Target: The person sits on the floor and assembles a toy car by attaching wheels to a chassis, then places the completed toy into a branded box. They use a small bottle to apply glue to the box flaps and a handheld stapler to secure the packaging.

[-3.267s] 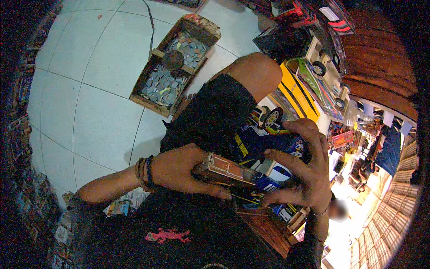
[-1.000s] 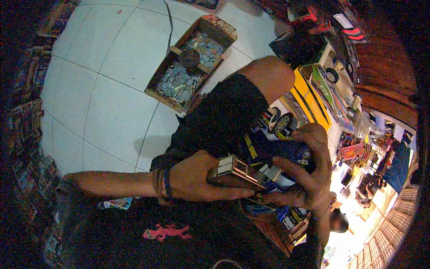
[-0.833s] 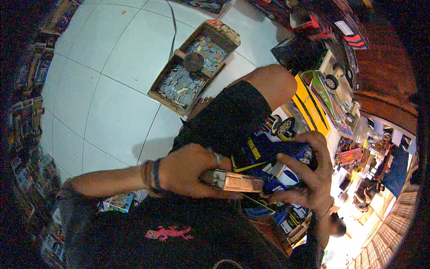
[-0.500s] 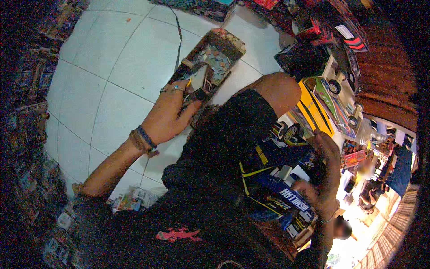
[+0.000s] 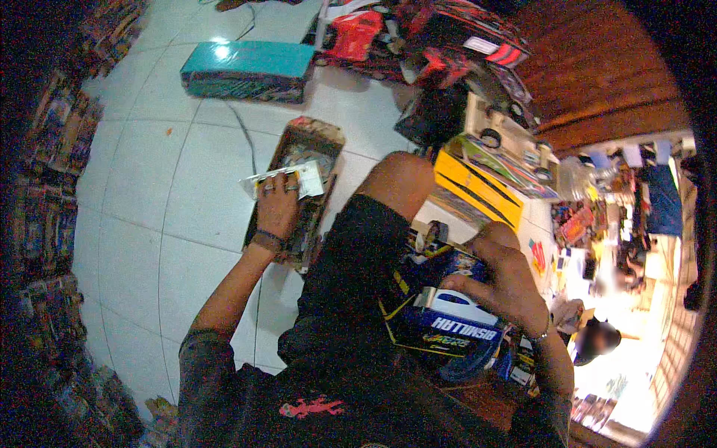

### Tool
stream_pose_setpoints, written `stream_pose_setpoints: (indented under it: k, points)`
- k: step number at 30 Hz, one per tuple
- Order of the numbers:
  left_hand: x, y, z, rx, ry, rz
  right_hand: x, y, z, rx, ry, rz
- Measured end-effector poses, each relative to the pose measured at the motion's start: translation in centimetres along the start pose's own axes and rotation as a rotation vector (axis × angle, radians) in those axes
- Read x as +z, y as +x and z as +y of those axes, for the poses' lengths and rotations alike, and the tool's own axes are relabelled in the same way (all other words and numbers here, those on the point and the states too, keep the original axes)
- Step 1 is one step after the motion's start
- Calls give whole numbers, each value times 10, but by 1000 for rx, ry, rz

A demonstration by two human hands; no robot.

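My left hand (image 5: 278, 209) is closed on a flat white packet (image 5: 309, 181) with a bit of yellow on it. It is over a long, worn open box (image 5: 328, 138) on the tiled floor, which contains small pale flat pieces. Against my lap rests a dark blue model truck (image 5: 418, 317) with yellow trim, a white-and-blue panel and a black wheel. My right hand (image 5: 508, 276) grips the truck's upper part, thumb along the panel's edge and fingers curled over the far side. What lies under those fingers is hidden.
Beyond the box lies a teal wrapped package (image 5: 250, 67). Red and black model vehicles (image 5: 355, 37) stand at the back. Beside my knee is a yellow model body (image 5: 478, 190) with black stripes. Another person (image 5: 597, 340) sits at the right. Blurred stacked goods line the left.
My left hand has lifted from inside the box, and the white packet now shows in it. My right hand has moved onto the truck's panel. The view has shifted, bringing in the teal package.
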State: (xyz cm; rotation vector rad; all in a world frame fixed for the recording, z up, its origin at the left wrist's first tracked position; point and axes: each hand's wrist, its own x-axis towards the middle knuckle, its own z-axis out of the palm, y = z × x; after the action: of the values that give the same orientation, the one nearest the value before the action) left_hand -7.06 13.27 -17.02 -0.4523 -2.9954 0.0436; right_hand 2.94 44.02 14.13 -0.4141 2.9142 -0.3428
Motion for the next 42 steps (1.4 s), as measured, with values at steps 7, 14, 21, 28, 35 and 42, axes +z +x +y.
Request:
stream_pose_setpoints:
  k: [7, 14, 21, 28, 35, 42]
  points:
    - [-13, -9, -5, 17, -195, 105, -5, -12, 3, 63, -164, 70]
    - [-88, -18, -9, -25, -379, 195, -23, -38, 4, 441, 53, 28]
    - [-181, -65, 70, -1, -1465, -31, -18, -67, 22, 827, 248, 272]
    - [-171, -74, 170, -491, -2736, -1347, 27, -89, 11, 749, 785, 668]
    - [-162, -61, 190, -563, -2714, -767, 94, -99, 9, 874, 1108, 1022]
    - [-185, -77, 193, -520, -2413, -611, 175, -130, 13, 892, 1547, 1451]
